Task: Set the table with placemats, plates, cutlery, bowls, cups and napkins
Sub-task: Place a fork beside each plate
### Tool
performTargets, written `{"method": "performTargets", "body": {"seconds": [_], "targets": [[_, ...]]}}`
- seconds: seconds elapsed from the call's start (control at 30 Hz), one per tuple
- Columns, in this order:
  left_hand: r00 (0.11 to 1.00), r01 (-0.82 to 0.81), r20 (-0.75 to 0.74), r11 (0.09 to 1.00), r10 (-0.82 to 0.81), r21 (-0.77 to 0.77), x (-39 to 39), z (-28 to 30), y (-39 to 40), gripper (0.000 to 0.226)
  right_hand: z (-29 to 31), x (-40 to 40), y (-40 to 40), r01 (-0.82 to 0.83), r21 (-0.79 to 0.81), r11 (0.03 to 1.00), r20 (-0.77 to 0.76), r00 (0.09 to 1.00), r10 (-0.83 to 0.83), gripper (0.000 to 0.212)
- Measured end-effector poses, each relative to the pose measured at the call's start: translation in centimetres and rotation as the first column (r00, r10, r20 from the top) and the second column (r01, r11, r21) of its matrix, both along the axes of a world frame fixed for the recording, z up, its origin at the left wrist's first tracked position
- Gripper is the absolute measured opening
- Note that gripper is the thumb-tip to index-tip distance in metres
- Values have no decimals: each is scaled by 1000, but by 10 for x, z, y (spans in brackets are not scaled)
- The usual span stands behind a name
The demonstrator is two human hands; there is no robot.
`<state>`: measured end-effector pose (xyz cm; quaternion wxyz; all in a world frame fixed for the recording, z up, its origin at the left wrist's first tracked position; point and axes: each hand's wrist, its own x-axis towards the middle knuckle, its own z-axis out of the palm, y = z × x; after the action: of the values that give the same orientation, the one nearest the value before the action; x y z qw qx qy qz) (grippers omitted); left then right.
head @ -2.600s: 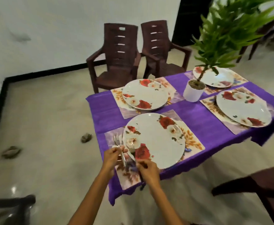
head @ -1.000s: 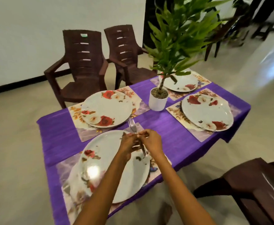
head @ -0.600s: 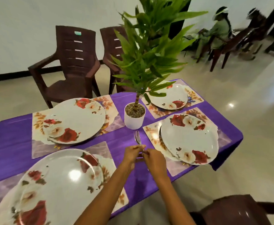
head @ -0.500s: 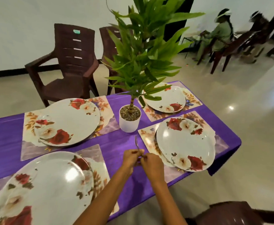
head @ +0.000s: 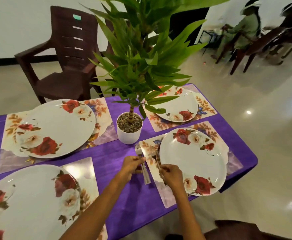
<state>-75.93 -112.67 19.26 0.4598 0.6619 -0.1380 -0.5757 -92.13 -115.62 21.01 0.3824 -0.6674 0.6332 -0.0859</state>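
On the table: a purple cloth (head: 121,196) covers the table, and four floral rectangular placemats lie on it, each carrying a round white plate printed with red and white roses.
Left hand: the left hand (head: 131,166) pinches a bundle of silver metal forks (head: 142,163) between thumb and curled fingers, about midway along the handles.
Forks: the tines point away toward the white plant pot (head: 128,134); the handle ends reach back toward the person and lie over the purple cloth, just beside the left edge of the near right placemat (head: 166,196). How many forks are in the bundle I cannot tell.
Right hand: the right hand (head: 172,175) is curled over the left part of that placemat, fingertips pinching a thin dark-looking piece of cutlery (head: 157,161) that runs along the plate's left rim; it seems to be a knife, though the view is too blurred to be sure.
Near right plate: the rose-printed plate (head: 193,161) sits on the right-hand placemat, its left rim just beside the right hand.
Other settings: one plate (head: 55,129) far left, one (head: 178,106) far right partly behind leaves, one (head: 27,205) near left.
Centre: a green leafy plant (head: 141,58) rises from the pebble-filled pot.
Surroundings: a dark brown plastic armchair (head: 67,63) stands behind the table; seated people (head: 245,30) are blurred at the far right.
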Motion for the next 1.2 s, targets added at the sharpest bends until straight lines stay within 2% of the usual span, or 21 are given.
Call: {"method": "performTargets", "body": {"seconds": [0.2,0.47,0.93,1.0,1.07,1.13,1.2], "targets": [[1000,13,-3,998,-13,56,4,-9,0,11,-21,0,16,-17,-87,996,-181,983,1,21],[999,35,15,998,-36,58,9,-16,3,13,-26,6,25,-13,-73,997,-263,965,-7,20],[997,72,23,997,-73,15,4,-10,5,13,-24,15,36,-51,-185,981,-323,946,-12,23],[997,77,12,997,-78,7,0,-8,4,12,-11,14,33,-9,-252,968,-258,964,-59,23],[997,82,-12,996,-82,-30,-5,-6,-4,9,17,9,21,130,-389,912,-19,989,-149,20],[995,97,-25,991,-99,-91,-13,6,-14,8,53,4,8,295,-472,831,256,948,-191,16],[991,128,-12,981,-131,-147,-25,26,-34,7,77,-3,-15,404,-484,776,405,890,-211,17]]}}
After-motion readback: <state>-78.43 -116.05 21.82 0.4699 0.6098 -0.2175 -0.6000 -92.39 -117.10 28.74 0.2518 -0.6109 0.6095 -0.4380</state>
